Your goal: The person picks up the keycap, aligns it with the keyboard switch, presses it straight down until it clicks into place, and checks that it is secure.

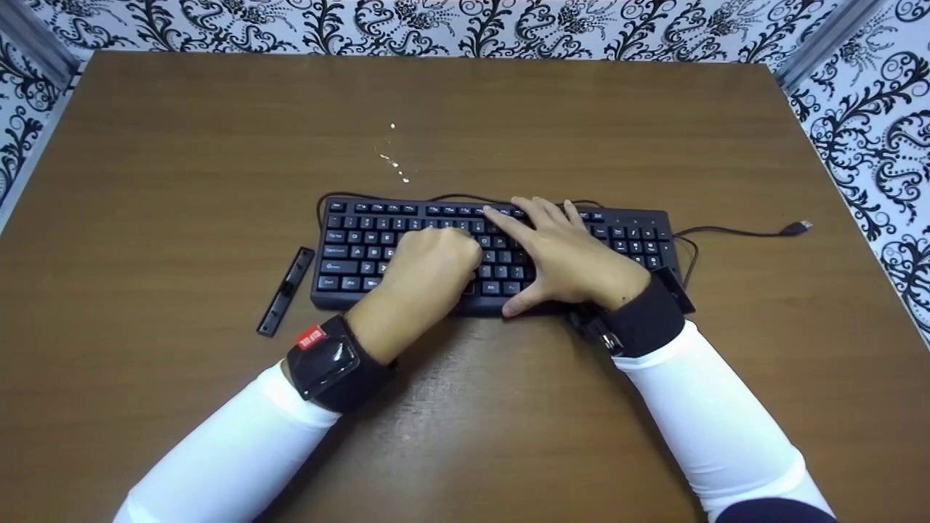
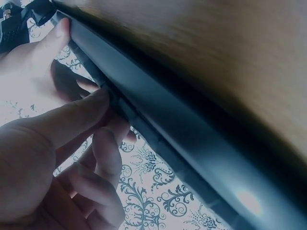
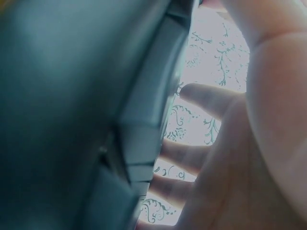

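A black keyboard (image 1: 349,266) lies flat on the table. Over its middle, my left hand (image 1: 429,272) is curled, with thumb and forefinger pinching at a key in the front rows. The thumb tip meets the key row in the left wrist view, but the fingers mostly hide the key itself. My right hand (image 1: 563,261) rests on the keyboard to the right with its fingers spread, the thumb (image 1: 524,298) at the front edge. In the right wrist view, the dark keyboard side (image 3: 67,105) fills the left half.
A narrow black bar (image 1: 285,292) lies left of the keyboard. The cable (image 1: 726,230) runs behind it and ends in a USB plug (image 1: 795,228) at the right. Small pale flecks (image 1: 394,163) dot the brown table (image 1: 182,145). Patterned cloth (image 1: 479,29) shows beyond the table edge.
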Action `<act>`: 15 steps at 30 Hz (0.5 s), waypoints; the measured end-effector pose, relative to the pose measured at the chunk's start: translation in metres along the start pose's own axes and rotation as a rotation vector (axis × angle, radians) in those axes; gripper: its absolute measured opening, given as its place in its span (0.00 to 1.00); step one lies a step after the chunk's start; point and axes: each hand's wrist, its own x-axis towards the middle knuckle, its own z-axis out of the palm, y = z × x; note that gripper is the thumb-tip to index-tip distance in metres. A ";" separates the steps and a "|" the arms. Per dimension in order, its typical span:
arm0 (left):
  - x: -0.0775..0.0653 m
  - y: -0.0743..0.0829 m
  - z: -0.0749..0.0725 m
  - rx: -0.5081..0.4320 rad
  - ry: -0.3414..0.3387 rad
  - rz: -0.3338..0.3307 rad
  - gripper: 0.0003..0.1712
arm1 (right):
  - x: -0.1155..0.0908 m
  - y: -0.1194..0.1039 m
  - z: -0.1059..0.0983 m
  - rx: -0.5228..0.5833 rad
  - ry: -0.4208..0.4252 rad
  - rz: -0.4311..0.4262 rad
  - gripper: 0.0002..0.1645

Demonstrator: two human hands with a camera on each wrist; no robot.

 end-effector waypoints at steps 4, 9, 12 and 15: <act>0.003 0.002 -0.001 -0.004 -0.042 -0.001 0.08 | 0.000 0.000 0.000 0.001 0.001 0.000 0.73; 0.004 0.001 0.000 -0.044 -0.085 -0.012 0.05 | 0.001 -0.001 0.000 -0.013 0.000 0.005 0.74; 0.004 -0.001 -0.001 -0.061 -0.087 -0.021 0.04 | 0.000 -0.002 -0.001 -0.009 -0.003 0.010 0.74; 0.003 -0.001 -0.001 -0.064 -0.067 -0.015 0.05 | 0.000 -0.002 -0.001 -0.005 -0.009 0.011 0.74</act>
